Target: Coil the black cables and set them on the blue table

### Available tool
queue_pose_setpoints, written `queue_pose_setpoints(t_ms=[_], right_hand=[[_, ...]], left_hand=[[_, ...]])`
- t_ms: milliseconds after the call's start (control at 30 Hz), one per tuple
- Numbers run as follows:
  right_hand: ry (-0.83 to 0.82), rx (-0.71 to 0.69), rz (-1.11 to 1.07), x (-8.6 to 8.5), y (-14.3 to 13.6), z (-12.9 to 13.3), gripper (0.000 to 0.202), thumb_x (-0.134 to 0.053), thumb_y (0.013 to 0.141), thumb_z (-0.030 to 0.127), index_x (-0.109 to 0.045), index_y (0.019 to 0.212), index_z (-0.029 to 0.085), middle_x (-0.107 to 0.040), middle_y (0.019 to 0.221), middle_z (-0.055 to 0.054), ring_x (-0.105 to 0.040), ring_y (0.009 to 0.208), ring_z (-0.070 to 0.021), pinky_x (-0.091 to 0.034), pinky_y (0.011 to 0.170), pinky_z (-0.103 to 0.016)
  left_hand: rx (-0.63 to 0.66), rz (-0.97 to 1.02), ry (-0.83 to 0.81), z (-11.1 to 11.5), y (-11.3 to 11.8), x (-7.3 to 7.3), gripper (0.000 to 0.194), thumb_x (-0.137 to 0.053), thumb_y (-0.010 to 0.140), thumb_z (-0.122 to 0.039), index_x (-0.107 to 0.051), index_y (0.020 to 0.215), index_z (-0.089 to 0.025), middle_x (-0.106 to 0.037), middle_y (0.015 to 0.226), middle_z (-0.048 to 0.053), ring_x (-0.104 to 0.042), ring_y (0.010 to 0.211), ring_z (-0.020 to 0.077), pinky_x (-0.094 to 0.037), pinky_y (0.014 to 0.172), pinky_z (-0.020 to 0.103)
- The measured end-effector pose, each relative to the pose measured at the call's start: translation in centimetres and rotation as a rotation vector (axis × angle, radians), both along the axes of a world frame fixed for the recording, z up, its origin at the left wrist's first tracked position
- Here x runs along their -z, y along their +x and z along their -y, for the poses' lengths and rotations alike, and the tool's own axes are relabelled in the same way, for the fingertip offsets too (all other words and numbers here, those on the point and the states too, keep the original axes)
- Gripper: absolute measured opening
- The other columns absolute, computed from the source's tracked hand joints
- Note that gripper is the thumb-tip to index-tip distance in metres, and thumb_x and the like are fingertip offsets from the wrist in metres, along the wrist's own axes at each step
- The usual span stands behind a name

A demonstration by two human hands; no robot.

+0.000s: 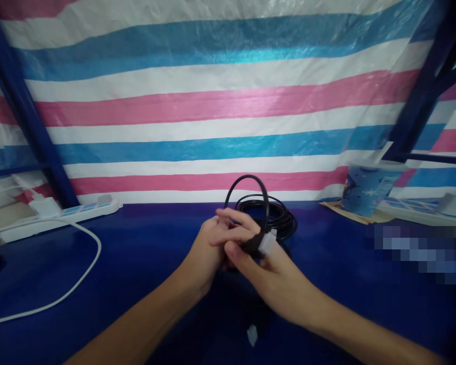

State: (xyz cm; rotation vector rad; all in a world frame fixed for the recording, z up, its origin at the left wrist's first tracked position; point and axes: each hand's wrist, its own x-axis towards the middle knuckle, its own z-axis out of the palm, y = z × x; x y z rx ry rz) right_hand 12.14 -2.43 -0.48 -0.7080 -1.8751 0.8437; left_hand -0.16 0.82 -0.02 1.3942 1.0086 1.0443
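A black cable point(266, 195) arches up in a loop above my two hands. Its dark connector end, with a pale grey tip point(268, 242), sits in my right hand point(273, 276), between the thumb and the fingers. My left hand point(207, 248) is closed against the right one, where the loop's other side runs down into it. Most of the left fingers are hidden behind the right hand. Behind the hands, the rest of the cable lies in a round coil point(289, 223) on the dark blue table point(155, 238).
A small pale scrap point(252, 335) lies near the front. At left are a white power strip point(79, 213) and a white cord point(97, 253). A blue patterned cup point(370, 187) stands at right beside another power strip point(418, 210). Striped sheeting point(213, 111) hangs behind.
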Motion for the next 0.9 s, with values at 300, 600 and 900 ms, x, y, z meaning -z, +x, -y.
queue_pose_setpoints(t_ms=[300,600,900], right_hand=[[-0.742,-0.437,-0.331,-3.1,2.3,-0.4,0.036,-0.039,0.095,0.042,-0.048,0.069,0.018,-0.043,0.037,0.007,-0.042,0.029,-0.0089,-0.047,0.042,-0.024],[-0.836,-0.516,-0.365,-2.2,1.3,0.5,0.028,-0.049,0.082,0.029,-0.054,0.06,0.013,-0.059,0.046,-0.003,-0.061,0.045,-0.0141,-0.051,0.059,-0.028],[-0.797,-0.558,0.002,-2.6,0.2,2.5,0.031,-0.048,0.089,0.04,-0.058,0.075,0.014,-0.043,0.04,0.007,-0.037,0.033,-0.0053,-0.035,0.039,-0.016]], left_hand=[[-0.5,-0.665,1.205,-1.3,-2.6,-1.4,0.052,-0.059,0.08,-0.025,-0.044,0.13,-0.024,-0.051,0.135,0.011,-0.047,0.123,0.0261,-0.038,0.097,0.042],[-0.147,-0.859,1.521,-0.6,-2.2,-1.0,0.034,-0.04,0.09,-0.015,-0.057,0.119,-0.017,-0.063,0.122,0.01,-0.054,0.118,0.0206,-0.039,0.098,0.032],[-0.223,-0.817,1.247,-0.9,-2.1,-0.4,0.03,-0.044,0.089,-0.029,-0.062,0.112,-0.021,-0.07,0.098,0.007,-0.064,0.091,0.0201,-0.047,0.087,0.035]])
